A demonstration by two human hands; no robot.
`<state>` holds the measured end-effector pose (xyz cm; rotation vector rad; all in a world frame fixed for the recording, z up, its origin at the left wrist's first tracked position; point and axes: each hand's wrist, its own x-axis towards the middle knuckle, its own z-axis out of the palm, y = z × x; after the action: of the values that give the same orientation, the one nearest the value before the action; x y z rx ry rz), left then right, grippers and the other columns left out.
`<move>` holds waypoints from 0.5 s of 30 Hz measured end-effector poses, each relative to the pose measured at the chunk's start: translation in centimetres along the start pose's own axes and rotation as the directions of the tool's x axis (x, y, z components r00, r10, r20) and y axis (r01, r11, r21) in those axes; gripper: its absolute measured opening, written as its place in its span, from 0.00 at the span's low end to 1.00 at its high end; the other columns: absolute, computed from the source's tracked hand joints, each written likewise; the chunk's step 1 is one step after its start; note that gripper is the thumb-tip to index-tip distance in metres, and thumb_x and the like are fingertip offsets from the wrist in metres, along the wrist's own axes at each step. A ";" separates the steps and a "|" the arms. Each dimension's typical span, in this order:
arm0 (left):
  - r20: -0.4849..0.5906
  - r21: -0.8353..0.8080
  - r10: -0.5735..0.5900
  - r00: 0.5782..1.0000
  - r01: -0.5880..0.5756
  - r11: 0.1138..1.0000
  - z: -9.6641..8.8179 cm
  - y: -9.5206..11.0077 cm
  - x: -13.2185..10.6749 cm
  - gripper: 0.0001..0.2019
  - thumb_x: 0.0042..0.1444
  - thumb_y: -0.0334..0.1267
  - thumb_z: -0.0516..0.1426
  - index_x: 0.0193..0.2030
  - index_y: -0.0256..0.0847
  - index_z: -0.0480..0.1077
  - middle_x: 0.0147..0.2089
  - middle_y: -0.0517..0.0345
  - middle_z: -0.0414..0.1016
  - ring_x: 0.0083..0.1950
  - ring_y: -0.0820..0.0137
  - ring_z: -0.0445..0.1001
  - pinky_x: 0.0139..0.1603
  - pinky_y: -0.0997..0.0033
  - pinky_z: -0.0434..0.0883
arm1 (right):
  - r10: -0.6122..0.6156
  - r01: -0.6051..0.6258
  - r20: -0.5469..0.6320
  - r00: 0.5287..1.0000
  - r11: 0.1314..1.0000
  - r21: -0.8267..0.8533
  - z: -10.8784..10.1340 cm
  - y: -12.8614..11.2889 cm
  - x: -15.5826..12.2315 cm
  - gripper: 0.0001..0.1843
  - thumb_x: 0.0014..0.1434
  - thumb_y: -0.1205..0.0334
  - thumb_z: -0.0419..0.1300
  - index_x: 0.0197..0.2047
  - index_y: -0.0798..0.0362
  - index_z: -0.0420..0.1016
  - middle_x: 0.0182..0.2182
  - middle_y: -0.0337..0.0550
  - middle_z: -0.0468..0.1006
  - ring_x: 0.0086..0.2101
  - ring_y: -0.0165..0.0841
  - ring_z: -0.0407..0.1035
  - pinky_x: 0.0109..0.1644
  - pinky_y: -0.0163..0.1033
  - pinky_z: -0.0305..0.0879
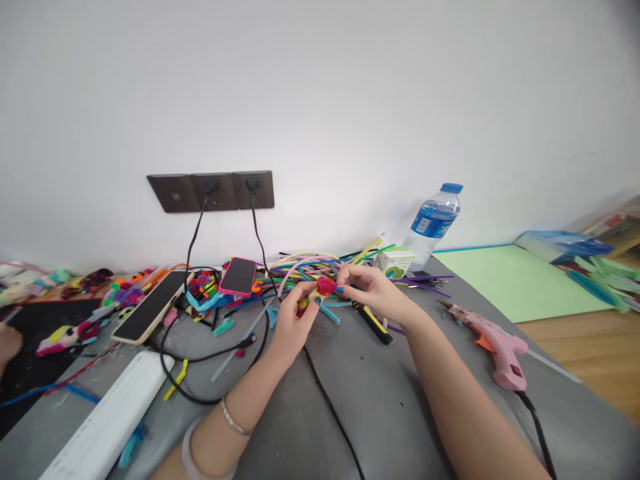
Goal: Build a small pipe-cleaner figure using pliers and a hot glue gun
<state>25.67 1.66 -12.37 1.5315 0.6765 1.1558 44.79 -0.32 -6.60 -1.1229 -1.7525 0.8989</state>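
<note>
A small red and yellow fuzzy piece (pixel 326 285), seemingly wound from pipe cleaners, is pinched between the thumb and fingers of my left hand (pixel 295 317). My right hand (pixel 373 290) has thumb and forefinger closed at the red part's right side. The fingertips cover some of the piece, so its full shape is hidden. Behind both hands lies a pile of loose pipe cleaners (pixel 313 257) in many colours. A black and yellow craft knife (pixel 375 325) lies just below my right hand, and a light blue pipe cleaner scrap (pixel 330 315) is under the piece.
To the right rests a pink glue gun (pixel 507 357) with its cord. A water bottle (pixel 434 223) and small carton (pixel 395 261) stand near the wall. Two phones (pixel 239 276), black cables (pixel 325 393) and a white power strip (pixel 107 420) occupy the left. Another person's hand (pixel 9 341) shows there.
</note>
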 end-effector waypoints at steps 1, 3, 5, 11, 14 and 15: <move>-0.006 -0.002 0.001 1.000 -0.001 1.000 0.0 0.0 0.0 0.13 0.62 0.44 0.57 0.50 0.41 0.71 0.51 0.50 0.78 0.52 0.63 0.76 0.53 0.67 0.72 | 0.010 -0.010 -0.001 1.000 1.000 0.013 0.0 0.0 0.0 0.11 0.59 0.55 0.61 0.30 0.52 0.69 0.27 0.38 0.69 0.29 0.31 0.62 0.33 0.36 0.60; -0.014 -0.005 0.003 1.000 -0.003 1.000 0.0 -0.1 0.0 0.13 0.62 0.45 0.57 0.50 0.41 0.71 0.51 0.50 0.78 0.52 0.63 0.76 0.54 0.66 0.72 | 0.021 -0.021 -0.002 1.000 0.999 0.029 0.0 0.1 0.0 0.13 0.59 0.52 0.62 0.31 0.52 0.69 0.27 0.38 0.69 0.28 0.31 0.63 0.33 0.36 0.61; -0.013 -0.006 0.008 1.000 -0.008 1.000 0.0 -0.1 0.0 0.13 0.62 0.45 0.57 0.50 0.41 0.71 0.51 0.50 0.78 0.53 0.63 0.76 0.55 0.65 0.72 | 0.021 -0.021 -0.001 1.000 0.999 0.035 0.0 0.2 0.0 0.13 0.59 0.51 0.61 0.32 0.52 0.69 0.27 0.39 0.70 0.29 0.31 0.64 0.34 0.37 0.61; -0.005 -0.010 0.009 1.000 -0.009 1.000 0.0 -0.1 -0.1 0.13 0.62 0.44 0.56 0.51 0.42 0.71 0.53 0.50 0.78 0.55 0.62 0.75 0.56 0.65 0.71 | 0.017 -0.017 -0.005 1.000 1.000 0.012 0.1 0.5 0.1 0.10 0.60 0.55 0.61 0.34 0.53 0.71 0.29 0.40 0.71 0.30 0.32 0.65 0.36 0.37 0.62; -0.008 -0.010 0.009 1.000 -0.009 1.000 0.0 -0.1 0.0 0.13 0.62 0.43 0.57 0.51 0.41 0.70 0.53 0.50 0.78 0.54 0.63 0.76 0.56 0.65 0.71 | 0.015 -0.015 -0.009 1.000 1.000 0.004 0.1 0.5 0.0 0.09 0.61 0.57 0.60 0.34 0.53 0.71 0.29 0.40 0.71 0.31 0.31 0.64 0.36 0.36 0.62; -0.006 -0.010 0.010 1.000 -0.010 1.000 0.0 -0.2 0.0 0.13 0.62 0.43 0.57 0.51 0.41 0.70 0.53 0.50 0.78 0.54 0.63 0.76 0.56 0.65 0.71 | 0.015 -0.015 -0.011 1.000 1.000 0.000 0.1 0.5 0.0 0.08 0.61 0.57 0.60 0.34 0.53 0.70 0.30 0.40 0.71 0.31 0.31 0.64 0.37 0.36 0.62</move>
<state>25.64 1.70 -12.53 1.5252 0.6668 1.1704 44.84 -0.17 -7.12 -1.1406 -1.7378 0.9000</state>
